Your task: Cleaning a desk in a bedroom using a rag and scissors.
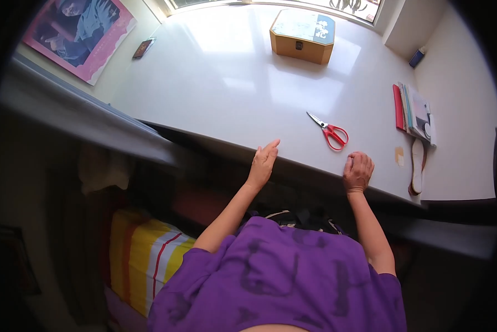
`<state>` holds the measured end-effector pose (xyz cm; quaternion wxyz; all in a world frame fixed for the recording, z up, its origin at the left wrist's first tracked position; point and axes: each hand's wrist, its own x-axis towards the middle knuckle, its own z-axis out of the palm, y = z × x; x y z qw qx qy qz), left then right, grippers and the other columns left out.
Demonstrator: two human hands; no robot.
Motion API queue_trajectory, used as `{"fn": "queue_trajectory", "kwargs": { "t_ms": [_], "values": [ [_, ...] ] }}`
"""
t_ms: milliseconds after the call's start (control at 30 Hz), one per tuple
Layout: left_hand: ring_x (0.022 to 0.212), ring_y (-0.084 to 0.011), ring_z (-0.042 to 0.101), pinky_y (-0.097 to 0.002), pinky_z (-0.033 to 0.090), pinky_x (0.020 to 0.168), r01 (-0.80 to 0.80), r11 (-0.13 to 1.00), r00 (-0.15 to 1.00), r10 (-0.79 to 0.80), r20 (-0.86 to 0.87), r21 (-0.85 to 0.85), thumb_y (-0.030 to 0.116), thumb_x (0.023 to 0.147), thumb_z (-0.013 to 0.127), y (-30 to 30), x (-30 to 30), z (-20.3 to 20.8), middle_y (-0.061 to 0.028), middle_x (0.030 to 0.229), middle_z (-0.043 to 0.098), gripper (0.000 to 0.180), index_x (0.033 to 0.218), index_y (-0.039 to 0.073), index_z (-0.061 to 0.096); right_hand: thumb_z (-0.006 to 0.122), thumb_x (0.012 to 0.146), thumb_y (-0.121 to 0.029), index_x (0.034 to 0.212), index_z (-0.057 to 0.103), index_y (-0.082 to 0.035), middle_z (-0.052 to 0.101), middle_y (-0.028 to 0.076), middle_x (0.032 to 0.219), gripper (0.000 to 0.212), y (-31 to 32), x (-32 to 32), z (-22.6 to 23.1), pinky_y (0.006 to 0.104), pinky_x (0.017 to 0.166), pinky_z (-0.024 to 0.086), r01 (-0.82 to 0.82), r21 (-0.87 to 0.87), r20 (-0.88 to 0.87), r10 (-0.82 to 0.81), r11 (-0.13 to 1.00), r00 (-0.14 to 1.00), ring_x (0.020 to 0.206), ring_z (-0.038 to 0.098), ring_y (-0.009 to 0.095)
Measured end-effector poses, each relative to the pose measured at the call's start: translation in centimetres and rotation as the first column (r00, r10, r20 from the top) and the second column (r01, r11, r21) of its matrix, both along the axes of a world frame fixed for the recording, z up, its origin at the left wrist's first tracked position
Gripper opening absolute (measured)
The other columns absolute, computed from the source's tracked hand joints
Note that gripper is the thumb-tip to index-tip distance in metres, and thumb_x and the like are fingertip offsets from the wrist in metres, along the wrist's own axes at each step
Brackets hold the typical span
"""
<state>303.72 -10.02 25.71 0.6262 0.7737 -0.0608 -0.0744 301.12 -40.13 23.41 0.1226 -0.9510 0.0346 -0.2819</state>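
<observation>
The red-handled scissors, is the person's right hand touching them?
Apart: the head view shows white desk between the red-handled scissors and the right hand.

The person wears a loose, deep purple top (309, 263), its soft cloth creased into shallow folds. Scattered across it are blurry, darker purple markings (342, 279): a large rounded outline near the middle, a long smudge toward the right side, and smaller blotches lower down. The short left sleeve (196, 268) and right sleeve (389, 288) are purple too, ending near the elbows. The left hand (263, 163) and right hand (359, 170) are bare, as are both forearms (226, 214).
</observation>
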Motion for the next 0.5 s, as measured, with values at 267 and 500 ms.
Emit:
{"fn": "queue_trajectory", "kwargs": {
  "t_ms": [267,500],
  "values": [
    [0.135,-0.0325,0.038,-0.0444,0.031,0.115,-0.35,0.152,0.905,-0.2,-0.375,-0.924,0.019,0.102,0.039,-0.3,-0.3,8.6,-0.0246,0.141,0.042,0.039,0.131,-0.007,0.041,0.058,0.081,-0.013,0.089,0.056,-0.013,0.056,0.004,0.099,0.008,0.0,0.9,0.4,0.0389,0.094,0.038,-0.004,-0.004,0.011,0.004,1.0,1.0,0.099,0.053,0.024],
    [0.129,-0.0305,0.047,-0.0443,0.038,0.111,-0.45,0.077,0.868,-0.198,-0.456,-0.89,0.016,0.101,0.043,-1.7,-2.5,7.4,-0.0218,0.133,0.052,0.031,0.123,-0.004,0.05,0.059,0.081,-0.013,0.091,0.057,-0.013,0.057,0.003,0.099,0.01,-0.2,0.9,0.3,0.0384,0.094,0.037,-0.027,0.013,0.003,0.027,1.0,1.0,0.1,0.053,0.023]
  ]
}}
